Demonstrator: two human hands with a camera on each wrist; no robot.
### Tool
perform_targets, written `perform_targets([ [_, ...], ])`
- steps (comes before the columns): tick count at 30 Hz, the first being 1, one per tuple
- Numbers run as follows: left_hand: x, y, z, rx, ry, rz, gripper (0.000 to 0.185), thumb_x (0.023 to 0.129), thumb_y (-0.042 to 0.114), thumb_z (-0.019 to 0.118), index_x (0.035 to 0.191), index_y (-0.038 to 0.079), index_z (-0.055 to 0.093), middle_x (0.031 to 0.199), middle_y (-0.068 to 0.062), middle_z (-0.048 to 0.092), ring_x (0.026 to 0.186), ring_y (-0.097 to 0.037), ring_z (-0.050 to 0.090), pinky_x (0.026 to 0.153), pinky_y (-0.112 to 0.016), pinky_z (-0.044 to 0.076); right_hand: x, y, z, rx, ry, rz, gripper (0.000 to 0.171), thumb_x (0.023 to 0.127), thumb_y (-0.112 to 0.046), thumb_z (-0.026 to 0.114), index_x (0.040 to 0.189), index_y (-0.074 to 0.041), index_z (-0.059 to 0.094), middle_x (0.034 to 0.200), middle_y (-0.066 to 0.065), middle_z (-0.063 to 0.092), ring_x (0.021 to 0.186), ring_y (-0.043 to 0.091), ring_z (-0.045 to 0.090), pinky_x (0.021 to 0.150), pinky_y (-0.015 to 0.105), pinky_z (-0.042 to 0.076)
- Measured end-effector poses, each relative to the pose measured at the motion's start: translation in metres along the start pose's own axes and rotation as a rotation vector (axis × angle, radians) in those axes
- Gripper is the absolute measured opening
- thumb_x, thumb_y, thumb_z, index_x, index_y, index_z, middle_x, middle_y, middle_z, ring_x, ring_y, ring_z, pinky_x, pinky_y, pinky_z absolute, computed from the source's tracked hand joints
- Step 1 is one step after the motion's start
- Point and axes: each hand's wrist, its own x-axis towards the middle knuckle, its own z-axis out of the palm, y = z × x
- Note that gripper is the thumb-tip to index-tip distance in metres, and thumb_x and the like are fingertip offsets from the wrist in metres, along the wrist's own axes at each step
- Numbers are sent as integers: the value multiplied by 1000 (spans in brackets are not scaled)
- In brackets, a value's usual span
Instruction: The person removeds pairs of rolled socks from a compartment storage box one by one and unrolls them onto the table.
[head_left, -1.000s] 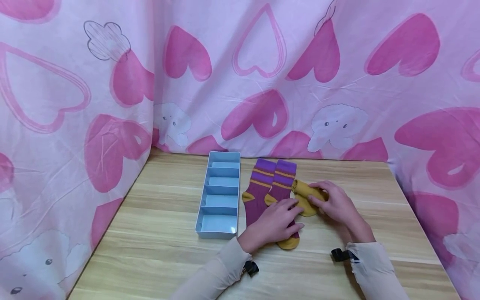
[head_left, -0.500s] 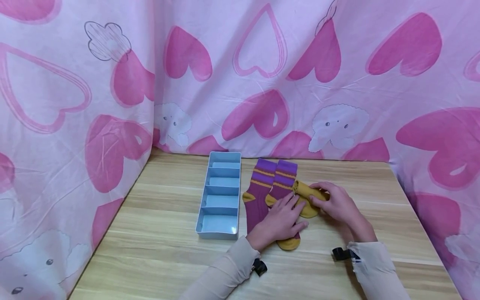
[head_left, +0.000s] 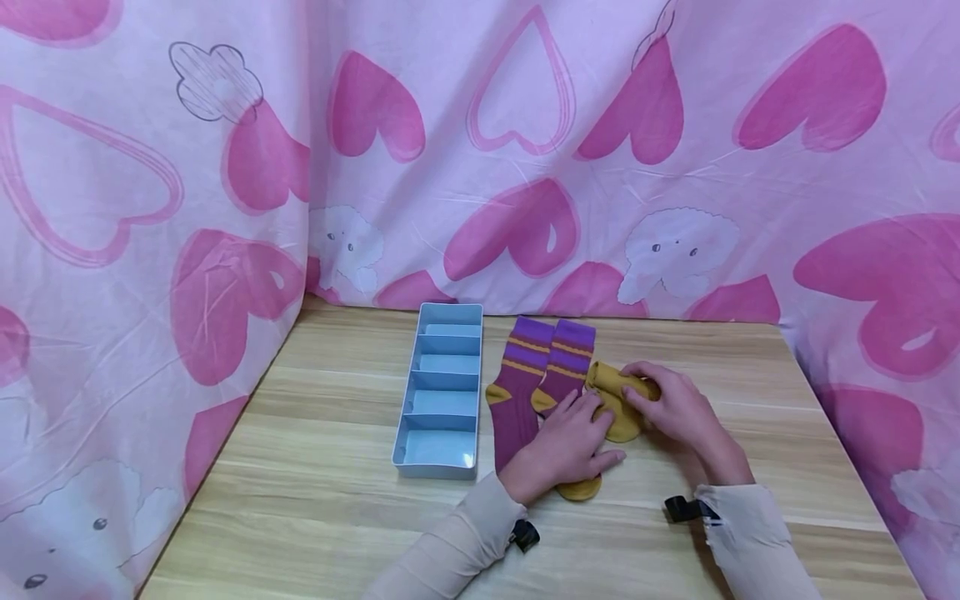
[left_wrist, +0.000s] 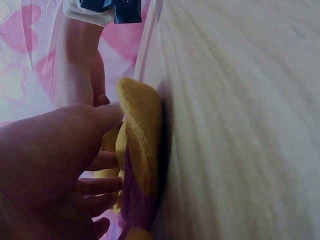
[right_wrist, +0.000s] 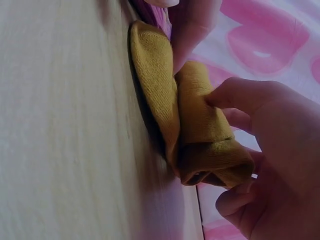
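Mustard sock (head_left: 617,398) rolled — right hand (head_left: 675,408) gripping

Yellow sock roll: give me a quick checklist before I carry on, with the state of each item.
1. Right hand grips the rolled part of the yellow sock: ok.
2. Left hand presses flat on the socks beside the roll: ok.
3. Roll tight and even: cannot tell; the right wrist view shows a fold, its end loose-looking.
4. Purple striped socks lie flat, side by side on the table: ok.
5. Blue divided tray compartments free to take a roll: ok, all look empty.
6. Tray touching the socks: not ok to judge, cannot tell.
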Motion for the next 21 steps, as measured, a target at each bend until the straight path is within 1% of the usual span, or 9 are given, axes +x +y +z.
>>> perform_targets([
  [2,0,0,0,6,6,10,62,108,64,51,150,19,60,156,-6,54,149,-19,51,133,-44,35,0,0,1,-4,-21,9,41,101,-45,76,134,-21,71,127,11,74,98,26,63,77,35,48],
  [4,0,0,-1,4,5,12,63,107,65,52,150,19,59,155,-6,54,145,-18,54,131,-42,38,0,1,2,-9,-37,15,46,99,-45,79,136,-20,70,127,11,74,98,27,63,78,35,48],
  [6,0,1,-1,-4,-3,3,65,106,67,53,151,20,58,156,-7,53,144,-18,55,128,-40,41,1,1,2,-17,-47,33,46,98,-41,81,137,-21,69,127,11,73,97,27,63,77,36,48],
  [10,0,3,-2,-15,-32,-24,68,104,70,54,152,22,56,163,-8,48,147,-19,53,116,-38,48,0,0,1,-28,-50,70,41,100,-34,79,137,-22,68,130,11,72,100,27,62,79,37,48],
  [13,0,4,-3,-12,-46,-36,69,103,71,55,154,24,54,168,-9,44,150,-20,51,111,-39,48,0,0,1,-41,-24,69,39,100,-30,79,137,-21,69,131,13,71,100,28,62,77,37,47],
  [17,0,5,-5,16,-39,-32,66,103,69,58,154,27,54,168,-6,44,147,-18,52,104,-35,47,-1,1,2,-66,39,46,37,98,-24,80,133,-21,71,130,16,73,99,30,64,75,38,48],
  [20,0,6,-5,47,-34,-29,62,104,66,59,153,28,55,166,-3,45,144,-15,53,99,-32,45,-1,1,3,-66,62,35,37,97,-23,81,132,-18,71,132,18,72,102,33,66,76,44,52],
  [21,1,7,-5,55,-37,-29,61,104,65,58,154,28,55,166,-3,45,144,-15,53,99,-32,45,-1,1,4,-67,69,35,37,97,-23,81,132,-18,72,134,19,71,105,35,66,78,47,54],
])
